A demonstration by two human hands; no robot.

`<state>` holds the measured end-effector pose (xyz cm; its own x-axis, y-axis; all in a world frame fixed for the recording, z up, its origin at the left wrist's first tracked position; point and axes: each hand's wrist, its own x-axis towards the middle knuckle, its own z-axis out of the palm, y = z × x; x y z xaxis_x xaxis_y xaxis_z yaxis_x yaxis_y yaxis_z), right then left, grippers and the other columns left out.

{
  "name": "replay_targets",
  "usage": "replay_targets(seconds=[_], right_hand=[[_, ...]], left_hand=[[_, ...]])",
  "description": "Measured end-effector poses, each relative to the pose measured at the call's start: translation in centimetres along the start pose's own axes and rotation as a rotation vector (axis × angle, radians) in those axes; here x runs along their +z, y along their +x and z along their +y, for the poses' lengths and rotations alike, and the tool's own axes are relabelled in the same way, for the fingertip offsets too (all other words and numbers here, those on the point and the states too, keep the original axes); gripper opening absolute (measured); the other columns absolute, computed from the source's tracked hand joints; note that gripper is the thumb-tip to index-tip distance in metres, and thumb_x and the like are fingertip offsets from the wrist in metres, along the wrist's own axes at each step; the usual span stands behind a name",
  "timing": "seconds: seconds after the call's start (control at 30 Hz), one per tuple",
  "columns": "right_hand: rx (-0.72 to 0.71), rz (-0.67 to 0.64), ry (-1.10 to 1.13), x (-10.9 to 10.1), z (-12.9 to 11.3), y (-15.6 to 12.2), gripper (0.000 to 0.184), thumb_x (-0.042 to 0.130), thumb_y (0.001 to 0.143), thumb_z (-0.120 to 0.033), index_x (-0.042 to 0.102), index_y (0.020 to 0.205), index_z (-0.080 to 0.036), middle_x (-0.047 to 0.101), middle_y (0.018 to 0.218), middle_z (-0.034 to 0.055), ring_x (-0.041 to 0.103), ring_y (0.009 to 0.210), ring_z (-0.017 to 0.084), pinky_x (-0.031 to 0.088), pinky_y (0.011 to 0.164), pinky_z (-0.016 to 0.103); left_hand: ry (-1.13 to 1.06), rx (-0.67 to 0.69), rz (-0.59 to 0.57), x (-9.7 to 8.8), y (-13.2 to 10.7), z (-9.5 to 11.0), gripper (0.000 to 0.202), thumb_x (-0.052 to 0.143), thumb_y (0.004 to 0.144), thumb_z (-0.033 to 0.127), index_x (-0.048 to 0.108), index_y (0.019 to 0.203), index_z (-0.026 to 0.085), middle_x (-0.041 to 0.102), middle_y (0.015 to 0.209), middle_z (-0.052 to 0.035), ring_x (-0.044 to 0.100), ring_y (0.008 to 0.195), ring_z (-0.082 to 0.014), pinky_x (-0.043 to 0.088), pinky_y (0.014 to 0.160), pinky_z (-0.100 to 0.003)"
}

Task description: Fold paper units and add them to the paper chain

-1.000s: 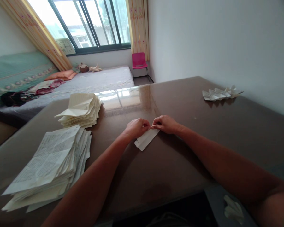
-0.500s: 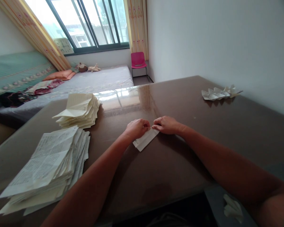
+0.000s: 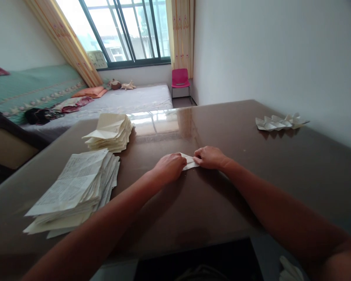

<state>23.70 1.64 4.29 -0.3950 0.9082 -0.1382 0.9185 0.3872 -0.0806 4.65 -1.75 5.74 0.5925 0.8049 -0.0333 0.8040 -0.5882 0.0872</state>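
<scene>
A small folded piece of white paper lies on the brown table, between my two hands. Its left part is under the closed fingers of my left hand. My right hand pinches its right edge between thumb and curled fingers. Both hands rest low at the tabletop, a short gap apart, with the paper's middle showing in that gap. The fingers partly cover the paper, so its full outline is hidden.
To the left stand a stack of handwritten sheets and a stack of yellowish paper. A row of folded paper pieces sits at the far right near the wall. Beyond the table are a bed and a pink chair.
The paper has been turned and shows smaller between my hands; its lower-left corner no longer sticks out. My left hand has shifted over it. The whole view has swung slightly left.
</scene>
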Motion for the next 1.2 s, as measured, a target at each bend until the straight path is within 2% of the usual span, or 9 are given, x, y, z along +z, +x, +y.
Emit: replay_targets(seconds=[0.2, 0.33, 0.43, 0.57, 0.67, 0.8, 0.9, 1.07, 1.2], right_hand=[[0.027, -0.08, 0.017, -0.6, 0.3, -0.2, 0.032, 0.046, 0.083, -0.04, 0.074, 0.087, -0.025, 0.072, 0.094, 0.01, 0.066, 0.083, 0.024, 0.042, 0.061, 0.028], [0.029, -0.056, -0.019, -0.2, 0.3, -0.1, 0.031, 0.046, 0.083, -0.039, 0.073, 0.085, -0.025, 0.073, 0.091, 0.0091, 0.066, 0.081, 0.024, 0.04, 0.059, 0.027], [0.005, -0.046, -0.059, 0.2, 0.4, -0.1, 0.032, 0.043, 0.085, -0.039, 0.072, 0.083, -0.025, 0.072, 0.088, 0.0084, 0.066, 0.08, 0.023, 0.038, 0.058, 0.027], [0.03, -0.055, -0.102, 0.0, 0.4, -0.5, 0.034, 0.041, 0.087, -0.043, 0.07, 0.082, -0.026, 0.071, 0.086, 0.0065, 0.065, 0.08, 0.022, 0.039, 0.06, 0.028], [0.044, 0.06, -0.153, -0.7, -0.4, -0.7, 0.029, 0.047, 0.086, -0.045, 0.067, 0.089, -0.024, 0.069, 0.092, 0.0075, 0.063, 0.084, 0.023, 0.042, 0.064, 0.029], [-0.223, 0.225, -0.108, -1.0, -2.3, 0.4, 0.025, 0.05, 0.089, -0.031, 0.062, 0.109, -0.023, 0.063, 0.113, 0.008, 0.057, 0.104, 0.021, 0.044, 0.079, 0.028], [-0.403, 0.135, 0.007, -0.7, -3.5, 1.8, 0.033, 0.049, 0.091, -0.027, 0.056, 0.123, -0.027, 0.059, 0.124, 0.0044, 0.058, 0.104, 0.017, 0.043, 0.081, 0.025], [-0.334, 0.048, -0.034, -0.8, -3.8, 3.2, 0.029, 0.052, 0.089, -0.032, 0.059, 0.116, -0.029, 0.059, 0.12, 0.0029, 0.064, 0.089, 0.017, 0.042, 0.067, 0.024], [-0.317, 0.016, 0.016, -0.8, -3.3, 3.9, 0.025, 0.057, 0.085, -0.036, 0.061, 0.106, -0.024, 0.061, 0.11, 0.0046, 0.062, 0.087, 0.017, 0.041, 0.067, 0.023]], left_hand=[[0.105, -0.027, 0.165, 2.9, -4.1, 1.6, 0.035, 0.047, 0.091, 0.03, 0.053, 0.122, 0.016, 0.056, 0.116, -0.0121, 0.05, 0.111, -0.0268, 0.045, 0.094, -0.041], [0.119, -0.027, 0.271, 4.4, -4.7, 1.6, 0.041, 0.045, 0.093, 0.031, 0.045, 0.131, 0.017, 0.048, 0.134, -0.0118, 0.041, 0.127, -0.027, 0.041, 0.102, -0.041], [0.11, -0.01, 0.271, 5.2, -4.4, 1.4, 0.044, 0.042, 0.094, 0.035, 0.045, 0.133, 0.015, 0.043, 0.144, -0.0113, 0.035, 0.135, -0.0257, 0.035, 0.108, -0.04], [0.076, -0.064, 0.244, 5.6, -4.2, 1.2, 0.05, 0.038, 0.095, 0.038, 0.045, 0.134, 0.008, 0.044, 0.143, -0.0155, 0.039, 0.133, -0.0266, 0.036, 0.108, -0.039], [0.068, -0.06, 0.244, 5.6, -4.3, 1.1, 0.05, 0.036, 0.095, 0.036, 0.045, 0.134, 0.006, 0.044, 0.143, -0.0167, 0.039, 0.133, -0.0273, 0.036, 0.107, -0.039], [0.067, -0.052, 0.262, 5.6, -4.3, 1.2, 0.049, 0.038, 0.094, 0.035, 0.047, 0.132, 0.007, 0.046, 0.141, -0.0176, 0.041, 0.132, -0.0278, 0.037, 0.106, -0.04], [0.083, -0.068, 0.289, 5.6, -4.4, 1.2, 0.048, 0.039, 0.094, 0.035, 0.047, 0.132, 0.008, 0.048, 0.139, -0.0165, 0.042, 0.13, -0.0288, 0.038, 0.104, -0.041], [0.078, -0.066, 0.318, 5.2, -4.7, 1.3, 0.043, 0.037, 0.094, 0.033, 0.048, 0.13, 0.012, 0.053, 0.132, -0.0141, 0.044, 0.124, -0.029, 0.041, 0.097, -0.043], [0.057, -0.059, 0.327, 5.0, -4.8, 1.4, 0.037, 0.039, 0.093, 0.029, 0.051, 0.125, 0.014, 0.055, 0.127, -0.0127, 0.044, 0.121, -0.0283, 0.041, 0.098, -0.043]])
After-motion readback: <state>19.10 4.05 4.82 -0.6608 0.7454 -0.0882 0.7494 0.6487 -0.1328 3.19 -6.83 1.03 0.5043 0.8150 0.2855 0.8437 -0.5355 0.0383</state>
